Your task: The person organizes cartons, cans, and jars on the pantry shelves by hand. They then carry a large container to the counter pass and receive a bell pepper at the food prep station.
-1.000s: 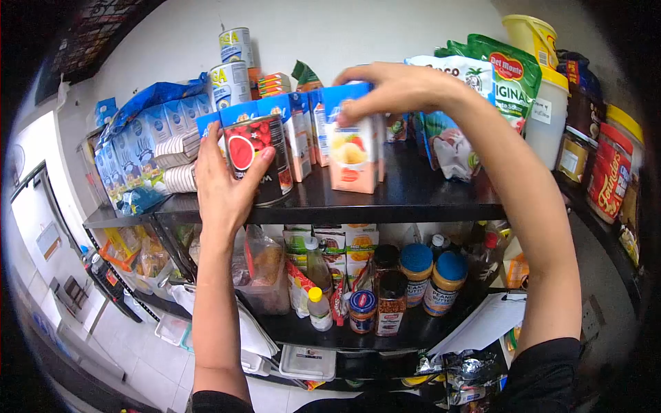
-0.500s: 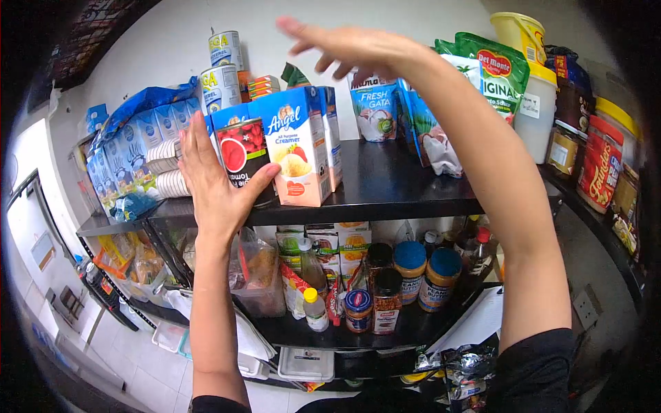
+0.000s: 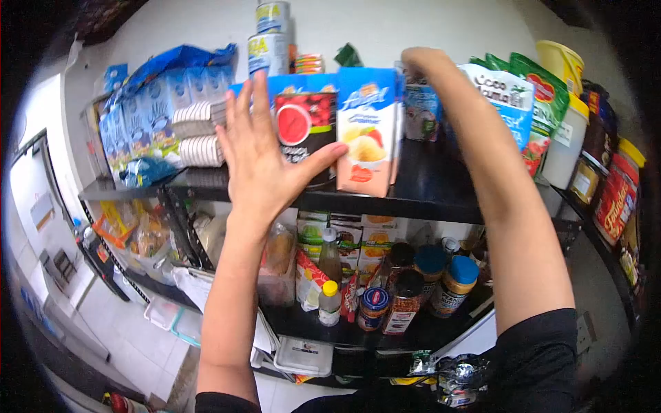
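My left hand (image 3: 265,155) is spread flat against the front of the shelf items, fingers up. Its palm covers the edge of a black tomato can (image 3: 303,131), and the thumb touches a blue and peach Angel creamer carton (image 3: 368,138). More creamer cartons stand behind the can. My right hand (image 3: 428,62) is bent down behind the cartons' right side, in front of a blue coconut milk pouch (image 3: 421,113); its fingers are hidden. A white and blue Coco Mama pouch (image 3: 506,100) stands right of my forearm.
Striped packs (image 3: 200,134) and blue milk cartons (image 3: 148,113) sit at left on the black shelf (image 3: 441,182). Two stacked cans (image 3: 268,51) rise behind. Below are peanut butter jars (image 3: 454,286) and bottles. Red and white containers line the right side.
My right hand has come down from above the cartons to behind their right side. My left hand stays against the can and carton. The view has shifted.
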`<state>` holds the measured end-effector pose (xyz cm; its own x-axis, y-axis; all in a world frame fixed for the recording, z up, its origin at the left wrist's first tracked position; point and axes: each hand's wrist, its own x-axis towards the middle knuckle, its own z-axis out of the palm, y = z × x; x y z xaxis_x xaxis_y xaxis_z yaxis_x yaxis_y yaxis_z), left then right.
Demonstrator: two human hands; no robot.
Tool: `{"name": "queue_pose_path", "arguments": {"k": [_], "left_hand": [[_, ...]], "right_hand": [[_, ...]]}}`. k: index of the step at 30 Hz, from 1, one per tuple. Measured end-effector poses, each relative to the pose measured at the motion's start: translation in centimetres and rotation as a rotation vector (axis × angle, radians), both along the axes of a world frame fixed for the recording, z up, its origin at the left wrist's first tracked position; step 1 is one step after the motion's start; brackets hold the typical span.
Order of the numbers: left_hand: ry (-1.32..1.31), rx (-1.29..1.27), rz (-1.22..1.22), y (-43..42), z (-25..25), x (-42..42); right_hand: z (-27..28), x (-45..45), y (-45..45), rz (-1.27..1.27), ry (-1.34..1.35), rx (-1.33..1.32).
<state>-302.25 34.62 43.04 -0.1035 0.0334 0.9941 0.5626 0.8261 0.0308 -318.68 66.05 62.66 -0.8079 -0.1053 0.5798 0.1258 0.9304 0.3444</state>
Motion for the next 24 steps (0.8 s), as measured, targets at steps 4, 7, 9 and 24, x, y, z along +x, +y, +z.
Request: {"name": "queue_pose_path", "arguments": {"k": [4, 7, 9, 24], "left_hand": [[0.002, 0.02, -0.026, -0.2, 0.1, -0.2], [0.009, 0.014, -0.05, -0.3, -0.2, -0.6], [0.022, 0.013, -0.041, -0.2, -0.1, -0.6], [0.019, 0.014, -0.031, -0.1, -0.1, -0.5]], "right_hand": [[0.5, 0.9, -0.4, 0.19, 0.118, 0.013], [-0.3, 1.6, -0.8, 0.151, 0.202, 0.108], [-1.1, 3.5, -2.0, 0.133, 0.208, 0.149], [0.3, 11.6, -3.0, 0.145, 0.105, 0.315]]}}
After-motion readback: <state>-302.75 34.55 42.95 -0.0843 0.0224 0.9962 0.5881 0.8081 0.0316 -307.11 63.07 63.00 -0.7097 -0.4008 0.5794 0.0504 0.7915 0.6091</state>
